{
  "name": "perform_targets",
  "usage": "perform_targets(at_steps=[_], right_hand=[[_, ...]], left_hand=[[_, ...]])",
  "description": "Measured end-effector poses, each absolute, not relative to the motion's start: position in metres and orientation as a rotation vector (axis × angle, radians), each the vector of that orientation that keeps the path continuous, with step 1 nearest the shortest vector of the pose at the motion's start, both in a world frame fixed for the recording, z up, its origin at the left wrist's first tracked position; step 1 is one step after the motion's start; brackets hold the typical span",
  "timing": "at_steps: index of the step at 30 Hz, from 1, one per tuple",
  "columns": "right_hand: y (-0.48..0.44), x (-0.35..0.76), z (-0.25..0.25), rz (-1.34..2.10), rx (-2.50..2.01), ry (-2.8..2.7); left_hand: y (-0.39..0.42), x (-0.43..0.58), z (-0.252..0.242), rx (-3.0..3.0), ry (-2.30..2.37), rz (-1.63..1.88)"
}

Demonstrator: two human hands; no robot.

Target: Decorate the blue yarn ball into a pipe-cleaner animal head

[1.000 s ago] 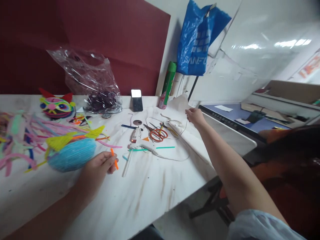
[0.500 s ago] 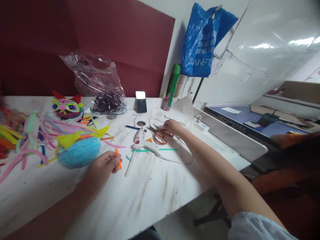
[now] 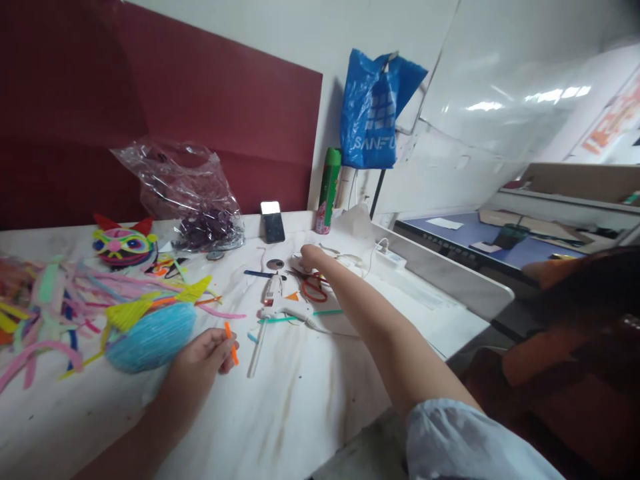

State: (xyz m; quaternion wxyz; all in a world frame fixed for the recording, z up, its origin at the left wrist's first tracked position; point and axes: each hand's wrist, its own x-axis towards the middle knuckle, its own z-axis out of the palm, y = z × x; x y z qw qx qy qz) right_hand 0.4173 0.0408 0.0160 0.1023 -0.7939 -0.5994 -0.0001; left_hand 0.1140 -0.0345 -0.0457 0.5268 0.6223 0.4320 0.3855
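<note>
My left hand (image 3: 203,351) pinches a short orange pipe-cleaner piece (image 3: 230,335) just right of a blue yarn-wrapped ball (image 3: 150,335) with yellow fuzzy points. My right hand (image 3: 311,257) reaches across the white table (image 3: 300,407) and rests over the handles of the orange scissors (image 3: 314,288); its fingers are mostly hidden behind the hand. A white hot glue gun (image 3: 283,303) lies in front of the scissors, with a glue stick (image 3: 257,344) and a teal pipe cleaner (image 3: 295,316) beside it.
Several coloured pipe cleaners (image 3: 55,300) and a cat mask (image 3: 120,241) lie at the left. A clear plastic bag (image 3: 193,193), a phone (image 3: 273,220) and a green spray can (image 3: 327,191) stand at the back. A blue bag (image 3: 373,110) hangs on the wall. The table edge runs at right.
My right hand has drawn back from the far right corner leftward to the scissors. My left hand has kept the orange piece and barely moved. The camera has shifted slightly.
</note>
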Motion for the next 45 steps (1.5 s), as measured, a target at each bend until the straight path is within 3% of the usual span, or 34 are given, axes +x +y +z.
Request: perform_targets(at_steps=[5,10,17,24,35,41,45], right_hand=[[0.012,0.373,0.029,0.086,-2.058,-1.706],[-0.054,0.290,-0.001,0.360,-1.579,-1.908],[-0.083,0.253,-0.021,1.445,-0.975,-1.161],[-0.087,0.265,-0.025,1.903,-0.620,-1.013],[-0.096,0.272,-0.025,1.792,-0.794,-1.064],[-0.101,0.269,-0.023,1.938,-0.834,-0.754],[-0.102,0.268,-0.025,1.976,-0.715,-0.879]], left_hand=[[-0.033,0.109,-0.038,1.458,1.003,0.981],[-0.043,0.109,-0.021,1.264,0.874,1.090],[-0.057,0.109,0.000,1.164,0.863,1.168],[-0.052,0.107,-0.008,1.250,0.822,1.150],[-0.055,0.111,-0.013,1.126,0.726,1.096],[-0.060,0.110,-0.010,1.112,0.667,1.051],[-0.063,0.111,-0.009,1.131,0.672,1.041]])
